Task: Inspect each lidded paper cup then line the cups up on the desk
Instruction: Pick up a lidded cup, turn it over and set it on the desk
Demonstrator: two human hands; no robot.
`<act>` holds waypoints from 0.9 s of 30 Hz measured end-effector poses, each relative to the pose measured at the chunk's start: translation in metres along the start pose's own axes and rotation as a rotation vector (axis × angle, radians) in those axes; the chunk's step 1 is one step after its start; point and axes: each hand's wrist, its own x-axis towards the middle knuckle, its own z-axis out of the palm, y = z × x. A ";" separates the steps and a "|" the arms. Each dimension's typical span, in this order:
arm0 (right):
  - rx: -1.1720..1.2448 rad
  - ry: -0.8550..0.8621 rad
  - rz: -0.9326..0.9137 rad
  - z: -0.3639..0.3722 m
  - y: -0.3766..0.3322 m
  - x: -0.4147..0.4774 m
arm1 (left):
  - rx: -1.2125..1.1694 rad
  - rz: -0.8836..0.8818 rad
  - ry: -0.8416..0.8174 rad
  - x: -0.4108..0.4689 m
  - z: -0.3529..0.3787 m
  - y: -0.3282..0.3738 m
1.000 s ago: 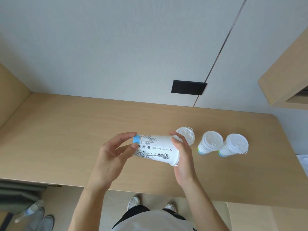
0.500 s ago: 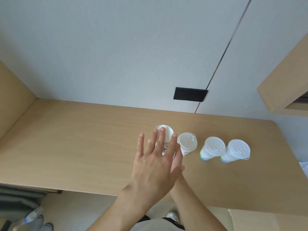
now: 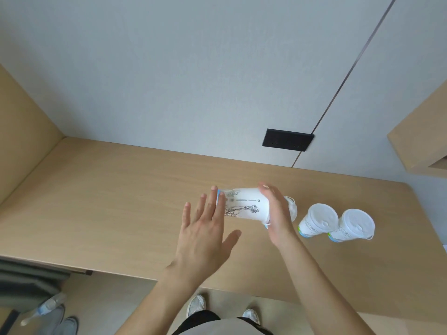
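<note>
1. The step in hand looks like inspection: a printed paper cup (image 3: pixel 244 203) lies on its side above the desk (image 3: pixel 108 201), held between the two hands, base toward 9 o'clock and lidded end toward 3 o'clock.
2. The left hand (image 3: pixel 205 228) is spread wide and flat, its fingertips (image 3: pixel 214 189) against the blue-rimmed base; it presses rather than grips.
3. The right hand (image 3: pixel 278 213) is open too, palm set against the lid end, so the cup is pinched end to end between the two hands and neither closes around it.
4. At 3 o'clock from the held cup, partly hidden behind the right hand, a lidded cup (image 3: pixel 293 209) stands on the desk; farther along at 3 o'clock stand a second lidded cup (image 3: pixel 319 220) and a third lidded cup (image 3: pixel 354 224), just beside each other in a row.
5. The next move, I judge, calls for turning the cup upright and setting it at the 9 o'clock end of that row, near its neighbour.
6. The desk is pale wood grain, bare toward 9 o'clock. A grey wall rises at 12 o'clock with a black socket plate (image 3: pixel 287 142); a wooden shelf (image 3: pixel 420 141) juts in at 2 o'clock.
</note>
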 end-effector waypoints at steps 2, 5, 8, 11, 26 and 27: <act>-0.317 0.047 -0.216 0.006 -0.009 0.004 | -0.132 0.025 -0.142 0.007 0.015 -0.007; -0.653 0.022 -0.433 0.023 -0.010 0.008 | -0.292 0.039 -0.247 0.018 0.044 -0.015; -0.900 0.023 -0.511 0.040 0.000 0.023 | -0.350 -0.001 -0.302 0.032 0.078 -0.036; -1.070 -0.006 -0.477 0.058 0.010 0.039 | -0.364 -0.024 -0.372 0.047 0.102 -0.057; -1.277 -0.089 -0.340 0.117 0.069 0.096 | -0.389 -0.159 -0.564 0.066 0.146 -0.117; -1.272 -0.089 -0.324 0.117 0.072 0.097 | -0.378 -0.158 -0.560 0.066 0.148 -0.119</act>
